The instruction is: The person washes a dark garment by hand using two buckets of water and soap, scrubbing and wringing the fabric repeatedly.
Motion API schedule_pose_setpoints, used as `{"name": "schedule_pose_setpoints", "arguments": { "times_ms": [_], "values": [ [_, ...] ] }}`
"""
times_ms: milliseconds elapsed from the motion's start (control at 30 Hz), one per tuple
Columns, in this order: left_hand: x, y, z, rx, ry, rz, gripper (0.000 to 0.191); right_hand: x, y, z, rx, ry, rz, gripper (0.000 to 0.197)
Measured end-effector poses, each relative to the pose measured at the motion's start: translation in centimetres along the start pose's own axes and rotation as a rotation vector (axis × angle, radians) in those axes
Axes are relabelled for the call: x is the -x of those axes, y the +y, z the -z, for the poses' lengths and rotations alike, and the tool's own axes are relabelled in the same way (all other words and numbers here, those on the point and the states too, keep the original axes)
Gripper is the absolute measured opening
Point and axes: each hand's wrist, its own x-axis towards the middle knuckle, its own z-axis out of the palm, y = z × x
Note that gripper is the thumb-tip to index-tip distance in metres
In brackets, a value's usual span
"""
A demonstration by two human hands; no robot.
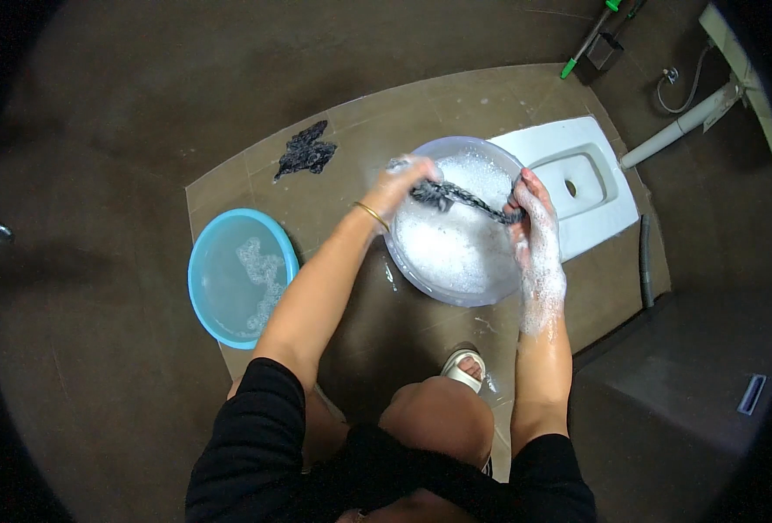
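Note:
A wet, twisted dark cloth (467, 197) stretches between my two hands above a pale round plastic basin (425, 289) filled with white suds. My left hand (413, 175), below a gold bangle, grips the bunched end of the cloth over the basin's left side. Foam covers my right hand (533, 206) and its wrist; its fingers close around the cloth's other end near the basin's right rim. Another crumpled dark cloth (306, 151) lies on the tiled floor to the upper left. Part of each cloth end is hidden within the hands.
A light-blue basin (197, 297) with cloudy water and some foam stands at the left. The white squat toilet (598, 229) adjoins the suds basin on the right. A white drain pipe (680, 127), a grey hose (646, 261) and a green-ended pole (587, 42) are farther right.

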Motion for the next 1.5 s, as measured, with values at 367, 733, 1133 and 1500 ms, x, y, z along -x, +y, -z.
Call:
{"name": "schedule_pose_setpoints", "arguments": {
  "times_ms": [367,733,1133,1500],
  "values": [
    [0.6,-2.1,-5.2,-1.242,-0.393,-0.147,0.054,1.8,0.3,-0.3,0.402,-0.086,-0.165,0.051],
    [-1.9,3.3,1.2,-0.753,-0.082,-0.336,0.021,2.1,-4.1,0.5,0.96,0.025,0.031,0.037],
    [1.9,-4.1,-10.5,-0.283,-0.195,-0.382,0.022,-1.4,4.0,1.9,-0.153,0.275,-0.177,0.036],
    [0.1,-5.1,-9.7,-0.907,0.067,-0.26,0.032,1.4,5.9,-1.2,-0.084,0.194,-0.409,0.052]
  ]
}}
